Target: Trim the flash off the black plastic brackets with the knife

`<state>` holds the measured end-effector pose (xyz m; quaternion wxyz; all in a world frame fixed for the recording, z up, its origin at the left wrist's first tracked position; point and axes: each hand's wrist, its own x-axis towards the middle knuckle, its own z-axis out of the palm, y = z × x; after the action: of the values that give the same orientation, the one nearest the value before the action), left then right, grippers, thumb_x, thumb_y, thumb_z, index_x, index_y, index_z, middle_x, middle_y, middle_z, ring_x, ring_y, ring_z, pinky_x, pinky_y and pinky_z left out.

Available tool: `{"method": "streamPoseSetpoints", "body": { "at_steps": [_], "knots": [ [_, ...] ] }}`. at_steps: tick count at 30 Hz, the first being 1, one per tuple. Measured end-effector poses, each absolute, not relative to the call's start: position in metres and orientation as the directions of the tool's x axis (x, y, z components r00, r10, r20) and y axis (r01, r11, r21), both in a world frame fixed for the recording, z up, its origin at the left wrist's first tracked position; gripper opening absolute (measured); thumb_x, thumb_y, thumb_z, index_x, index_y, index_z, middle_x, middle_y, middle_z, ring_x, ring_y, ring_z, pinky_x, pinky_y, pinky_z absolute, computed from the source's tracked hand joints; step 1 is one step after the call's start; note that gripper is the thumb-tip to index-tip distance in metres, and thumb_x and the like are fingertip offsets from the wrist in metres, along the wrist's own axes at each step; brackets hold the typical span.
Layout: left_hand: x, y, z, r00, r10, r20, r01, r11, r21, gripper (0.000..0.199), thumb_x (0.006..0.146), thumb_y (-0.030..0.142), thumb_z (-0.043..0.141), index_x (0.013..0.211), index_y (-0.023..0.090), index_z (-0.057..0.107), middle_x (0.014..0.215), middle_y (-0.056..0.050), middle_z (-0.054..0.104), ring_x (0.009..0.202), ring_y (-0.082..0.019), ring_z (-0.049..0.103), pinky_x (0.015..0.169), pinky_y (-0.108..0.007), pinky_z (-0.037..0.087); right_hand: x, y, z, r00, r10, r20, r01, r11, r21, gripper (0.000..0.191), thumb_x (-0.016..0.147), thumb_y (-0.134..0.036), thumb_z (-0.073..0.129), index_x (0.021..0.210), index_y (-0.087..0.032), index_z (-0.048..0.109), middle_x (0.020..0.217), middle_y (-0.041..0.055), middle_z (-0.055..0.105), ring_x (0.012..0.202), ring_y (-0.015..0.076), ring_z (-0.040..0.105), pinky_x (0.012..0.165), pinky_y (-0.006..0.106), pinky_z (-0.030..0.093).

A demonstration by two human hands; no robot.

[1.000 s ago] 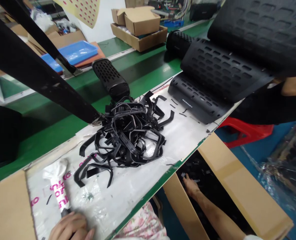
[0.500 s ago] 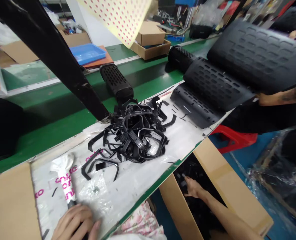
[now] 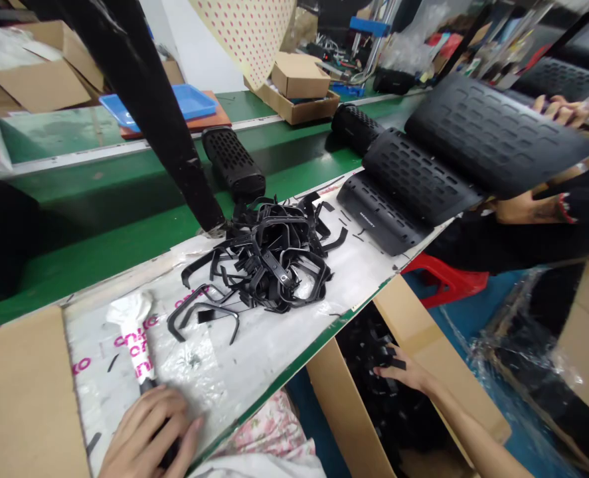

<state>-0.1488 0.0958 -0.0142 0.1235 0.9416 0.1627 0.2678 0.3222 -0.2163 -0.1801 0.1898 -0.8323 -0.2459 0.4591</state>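
My left hand (image 3: 149, 431) rests on the near end of the bench, its fingers curled over the dark handle of a tool (image 3: 137, 345) whose head and shaft are wrapped in white plastic with pink print. My right hand (image 3: 406, 372) is down inside an open cardboard box (image 3: 346, 405) beside the bench. A short black plastic piece (image 3: 398, 362) sticks out between its fingers, above a heap of similar dark parts (image 3: 374, 338). On the bench lies a tangled pile of black plastic frames and strips (image 3: 274, 259), away from both hands.
Black perforated speaker grilles (image 3: 418, 172) lean at the bench's right end, where a co-worker's hands (image 3: 563, 109) hold a large one. A dark post (image 3: 159, 119) rises behind the pile. Speaker bodies (image 3: 234, 162) stand on the green conveyor. A red stool (image 3: 446, 279) is below.
My right hand has shifted within the box and now shows a black piece between its fingers. My left hand stays on the handle. The co-worker's large grille has tilted, and the view has moved slightly.
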Motion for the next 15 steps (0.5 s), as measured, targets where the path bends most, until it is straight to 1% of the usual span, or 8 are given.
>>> {"method": "streamPoseSetpoints", "body": {
  "at_steps": [3,5,7,11,15],
  "knots": [
    [-0.149,0.095,-0.014,0.793,0.386,0.471,0.249,-0.912,0.327,0.006,0.098,0.018,0.062,0.095,0.020,0.066,0.096,-0.006,0.067,0.097,-0.020,0.065,0.099,-0.034,0.051,0.318,-0.212,-0.165,0.490,0.565,-0.664,0.198,-0.814,-0.546,0.080,0.059,-0.067,0.074,0.120,-0.016,0.067,0.119,0.0142,0.073,0.121,0.0398,0.067,0.111,0.049,0.054],
    [-0.148,0.095,-0.013,0.795,0.386,0.468,0.248,-0.911,0.330,0.007,0.099,0.018,0.061,0.095,0.020,0.066,0.097,-0.006,0.067,0.097,-0.020,0.065,0.099,-0.033,0.051,0.315,-0.210,-0.155,0.507,0.556,-0.658,0.187,-0.817,-0.546,0.079,0.057,-0.066,0.074,0.119,-0.017,0.068,0.120,0.0143,0.072,0.123,0.0415,0.065,0.111,0.051,0.054],
    [-0.148,0.095,-0.011,0.800,0.375,0.468,0.237,-0.915,0.328,0.007,0.100,0.017,0.060,0.096,0.020,0.065,0.097,-0.007,0.066,0.099,-0.019,0.063,0.102,-0.033,0.049,0.315,-0.208,-0.147,0.522,0.554,-0.649,0.185,-0.816,-0.548,0.079,0.057,-0.066,0.075,0.118,-0.016,0.068,0.121,0.0156,0.072,0.123,0.0427,0.065,0.111,0.051,0.054],
    [-0.150,0.098,-0.009,0.809,0.346,0.475,0.203,-0.923,0.328,0.008,0.102,0.018,0.058,0.097,0.019,0.065,0.099,-0.008,0.065,0.103,-0.019,0.061,0.109,-0.033,0.043,0.316,-0.209,-0.130,0.535,0.569,-0.624,0.191,-0.802,-0.567,0.073,0.057,-0.067,0.077,0.108,-0.016,0.071,0.117,0.0168,0.074,0.119,0.0428,0.066,0.109,0.050,0.055],
    [-0.155,0.097,-0.016,0.818,0.340,0.465,0.180,-0.918,0.355,0.006,0.101,0.017,0.059,0.100,0.019,0.065,0.103,-0.008,0.064,0.107,-0.020,0.060,0.113,-0.033,0.041,0.315,-0.213,-0.115,0.557,0.573,-0.601,0.190,-0.793,-0.579,0.077,0.060,-0.069,0.078,0.117,-0.019,0.071,0.125,0.0140,0.073,0.123,0.0407,0.066,0.110,0.050,0.054]
  ]
}}
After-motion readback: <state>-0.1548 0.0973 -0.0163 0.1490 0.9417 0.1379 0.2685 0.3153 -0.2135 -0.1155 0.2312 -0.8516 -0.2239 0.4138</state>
